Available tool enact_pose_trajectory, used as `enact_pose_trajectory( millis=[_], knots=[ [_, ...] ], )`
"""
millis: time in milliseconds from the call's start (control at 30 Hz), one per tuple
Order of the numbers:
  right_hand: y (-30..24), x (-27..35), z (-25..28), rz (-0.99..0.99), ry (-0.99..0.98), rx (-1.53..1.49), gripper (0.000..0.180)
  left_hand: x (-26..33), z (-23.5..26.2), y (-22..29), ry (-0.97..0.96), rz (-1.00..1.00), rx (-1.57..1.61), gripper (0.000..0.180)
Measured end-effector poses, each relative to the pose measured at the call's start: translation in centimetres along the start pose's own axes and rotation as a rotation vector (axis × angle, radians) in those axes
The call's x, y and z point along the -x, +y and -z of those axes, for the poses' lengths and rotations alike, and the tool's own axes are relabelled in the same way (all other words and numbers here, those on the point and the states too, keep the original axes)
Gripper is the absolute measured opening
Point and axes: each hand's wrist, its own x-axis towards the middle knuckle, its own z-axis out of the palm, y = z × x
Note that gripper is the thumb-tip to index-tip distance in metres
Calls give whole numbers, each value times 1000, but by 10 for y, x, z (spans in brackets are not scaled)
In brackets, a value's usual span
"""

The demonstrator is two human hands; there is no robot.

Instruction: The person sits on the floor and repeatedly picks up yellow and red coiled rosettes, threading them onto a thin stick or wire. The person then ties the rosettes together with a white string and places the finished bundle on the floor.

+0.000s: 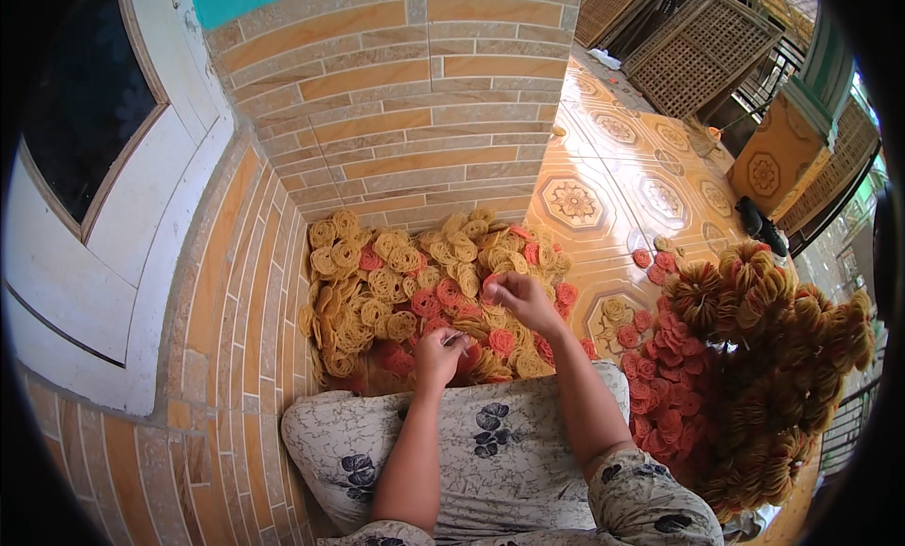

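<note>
Left hand [436, 359] curled, right hand [518, 299] fingers bent; can't tell if either pinches anything. Both over yellow and pink lacy discs [375, 314], heaped between the lap [509, 471] and tiled wall [386, 131].

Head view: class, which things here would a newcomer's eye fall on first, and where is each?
Probably the big heap of yellow and red lacy rounds in the wall corner, with the left hand and right hand over it. Next, the bulky brownish bunches at the right, beside a smaller pile of red rounds on the shiny patterned floor.
</note>
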Motion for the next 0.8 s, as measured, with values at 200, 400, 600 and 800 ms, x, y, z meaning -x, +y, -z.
enact_pose_trajectory(
  millis=[200, 400, 600, 800],
  knots=[
    [52, -36, 7, 250, 512, 797, 50, 1, -1, 0, 22, -8, -5, 18],
    [50, -34, 23, -55, 330, 540, 43, 1, 0, 0, 11, -11, 16, 17],
    [28, -11, 30, -261, 166, -325, 22, 2, -4, -2, -47, -14, 5, 12],
    [11, 2, 10, -161, 38, -484, 28, 3, -4, 0, -61, 16, -36, 13]
  ],
)
